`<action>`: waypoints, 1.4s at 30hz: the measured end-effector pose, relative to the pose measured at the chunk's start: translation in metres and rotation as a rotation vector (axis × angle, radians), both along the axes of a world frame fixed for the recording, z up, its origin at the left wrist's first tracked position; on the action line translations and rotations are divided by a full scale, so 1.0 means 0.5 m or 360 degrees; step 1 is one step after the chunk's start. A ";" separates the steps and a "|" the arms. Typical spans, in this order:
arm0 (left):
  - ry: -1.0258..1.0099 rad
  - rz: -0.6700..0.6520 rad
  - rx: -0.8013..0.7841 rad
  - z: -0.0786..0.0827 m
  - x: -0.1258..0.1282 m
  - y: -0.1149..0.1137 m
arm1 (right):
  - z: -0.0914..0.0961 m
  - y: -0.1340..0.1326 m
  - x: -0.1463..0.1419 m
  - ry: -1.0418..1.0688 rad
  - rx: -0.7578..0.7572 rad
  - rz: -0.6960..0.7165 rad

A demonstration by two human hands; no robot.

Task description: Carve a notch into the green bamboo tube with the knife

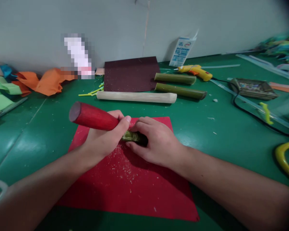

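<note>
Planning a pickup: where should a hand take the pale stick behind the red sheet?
Mid-length, from above, pinched across its width: the pale stick lies flat and sideways, its middle bare, while green bamboo crowds its right end.

- Even overhead light, faint sheen on the green bench (207, 128)
- Soft shadow under the right hand (156, 141)
- Edges blur and bend, top right corner darkens

left hand (103, 136) grips red handle (93, 118) | right hand (156, 141) pins green bamboo piece (133, 137) | red sheet (135, 186) beneath, flecked with shavings
</note>
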State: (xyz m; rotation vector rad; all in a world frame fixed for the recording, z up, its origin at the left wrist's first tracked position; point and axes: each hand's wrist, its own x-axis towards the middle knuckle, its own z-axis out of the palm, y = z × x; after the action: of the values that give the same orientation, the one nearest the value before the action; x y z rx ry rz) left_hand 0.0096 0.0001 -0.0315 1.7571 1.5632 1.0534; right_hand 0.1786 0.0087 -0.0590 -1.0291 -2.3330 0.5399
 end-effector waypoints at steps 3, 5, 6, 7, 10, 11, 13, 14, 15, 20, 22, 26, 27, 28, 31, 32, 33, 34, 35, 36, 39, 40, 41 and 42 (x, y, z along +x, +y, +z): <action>-0.0033 0.0021 -0.0015 -0.001 0.006 0.001 | 0.001 0.002 -0.001 -0.0042 -0.0009 0.0005; -0.0061 0.0026 -0.0028 -0.004 0.008 0.001 | 0.002 0.002 -0.001 -0.0065 -0.0014 -0.0001; -0.0075 0.0031 -0.0039 -0.006 0.008 0.002 | 0.002 0.002 -0.002 -0.0074 -0.0014 -0.0008; -0.0086 0.0034 -0.0052 -0.008 0.009 0.002 | 0.002 0.002 -0.002 -0.0079 -0.0013 -0.0016; -0.0079 0.0026 -0.0061 -0.014 0.007 0.003 | 0.002 0.001 -0.003 -0.0082 -0.0011 -0.0026; -0.0066 0.0014 -0.0057 -0.016 0.007 0.003 | 0.001 0.001 -0.003 -0.0083 -0.0010 -0.0025; -0.0038 -0.0004 -0.0028 -0.017 0.006 0.001 | 0.000 0.001 -0.003 -0.0076 -0.0016 -0.0023; -0.0023 -0.0020 -0.0014 -0.017 0.005 0.000 | 0.000 0.001 -0.003 -0.0070 -0.0022 -0.0023; -0.0001 -0.0041 -0.0005 -0.015 0.005 -0.002 | 0.000 0.002 -0.003 -0.0063 -0.0027 -0.0020; 0.0231 -0.0105 -0.0013 0.001 0.011 -0.006 | 0.001 0.003 -0.003 -0.0063 -0.0031 0.0004; 0.0299 -0.0082 -0.0017 0.006 0.016 -0.007 | 0.001 0.002 -0.003 -0.0051 -0.0027 0.0001; 0.0287 -0.0111 -0.0071 0.012 0.022 -0.012 | -0.001 0.002 -0.004 -0.0019 -0.0024 0.0010; 0.0268 -0.0122 -0.0083 0.012 0.022 -0.013 | -0.001 0.002 -0.005 -0.0010 -0.0022 0.0012; 0.0248 -0.0128 -0.0089 0.013 0.021 -0.013 | -0.002 0.003 -0.005 -0.0004 -0.0021 0.0013; 0.0209 -0.0188 -0.0103 0.011 0.012 -0.012 | -0.003 0.005 -0.005 0.0012 -0.0026 0.0007; 0.0201 -0.0241 -0.0106 0.010 0.007 -0.011 | -0.003 0.005 -0.004 0.0017 -0.0027 0.0008; 0.0196 -0.0293 -0.0103 0.008 0.003 -0.011 | -0.003 0.006 -0.004 0.0017 -0.0028 0.0011; 0.0189 -0.0327 -0.0094 0.006 -0.002 -0.010 | -0.003 0.006 -0.003 0.0012 -0.0031 0.0015; 0.0181 -0.0349 -0.0086 0.003 -0.006 -0.010 | -0.003 0.006 -0.002 0.0002 -0.0033 0.0019; 0.0167 -0.0347 -0.0068 0.001 -0.009 -0.009 | -0.003 0.007 -0.001 -0.0012 -0.0036 0.0023; 0.0187 -0.0292 0.0026 -0.010 -0.016 -0.006 | -0.004 0.007 0.000 -0.0042 -0.0021 0.0031; 0.0210 -0.0286 0.0084 -0.015 -0.018 -0.004 | -0.004 0.007 0.000 -0.0043 -0.0009 0.0033; 0.0223 -0.0289 0.0146 -0.019 -0.019 -0.001 | -0.004 0.007 0.000 -0.0042 0.0003 0.0033; 0.0210 -0.0297 0.0201 -0.024 -0.020 0.002 | -0.004 0.007 0.000 -0.0038 0.0008 0.0031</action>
State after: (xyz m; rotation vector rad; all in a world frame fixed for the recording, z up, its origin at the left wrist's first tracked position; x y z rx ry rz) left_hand -0.0002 0.0010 -0.0434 2.0514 1.4017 0.9808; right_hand 0.1787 0.0121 -0.0612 -1.0171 -2.3663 0.5320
